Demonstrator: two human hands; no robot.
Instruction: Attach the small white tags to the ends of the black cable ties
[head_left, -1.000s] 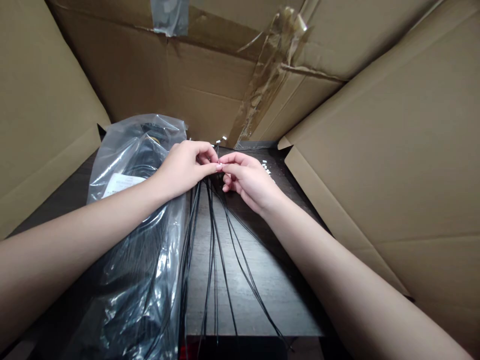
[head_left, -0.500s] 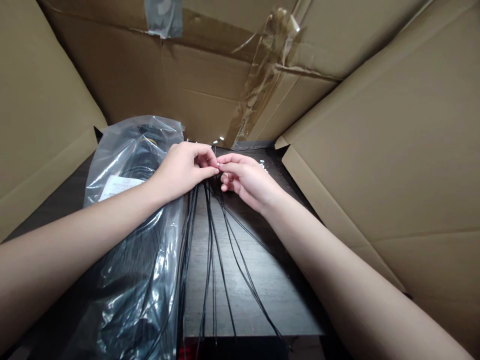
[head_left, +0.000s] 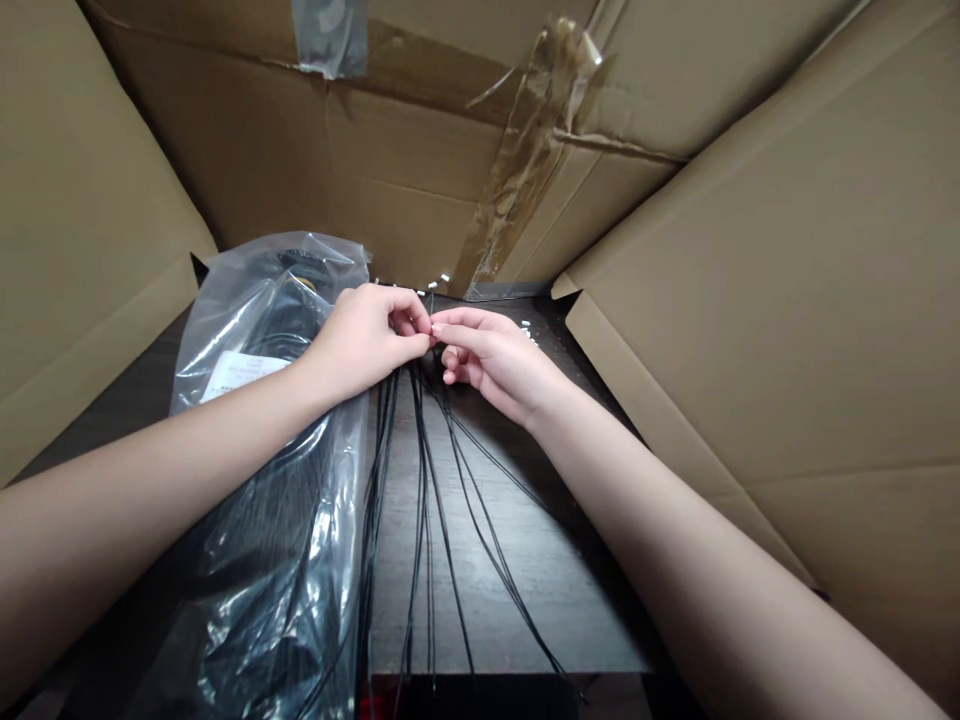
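Observation:
My left hand (head_left: 382, 335) is closed in a pinch, its thumb and index fingertips meeting above the table. Against them press the fingertips of my right hand (head_left: 487, 350), its thumb and index finger together and its other fingers curled loosely. A small white connector at a thin black cable's end is between the fingertips; they cover almost all of it. Several thin black cables (head_left: 424, 470) run from under the hands toward the table's front edge. Just beyond the fingers lie small white connectors (head_left: 444, 279). More small white pieces (head_left: 526, 328) are behind my right hand.
A clear plastic bag (head_left: 281, 560) of coiled black cables, with a white label (head_left: 244, 372), lies under my left forearm. Cardboard panels (head_left: 787, 300) wall in the dark table (head_left: 510, 620) at the back and both sides. Brown tape (head_left: 517, 170) crosses the back panel.
The fingertips have drawn slightly closer together and left. The white piece glimpsed between them half a second ago is now mostly covered. The cables and bag lie as before.

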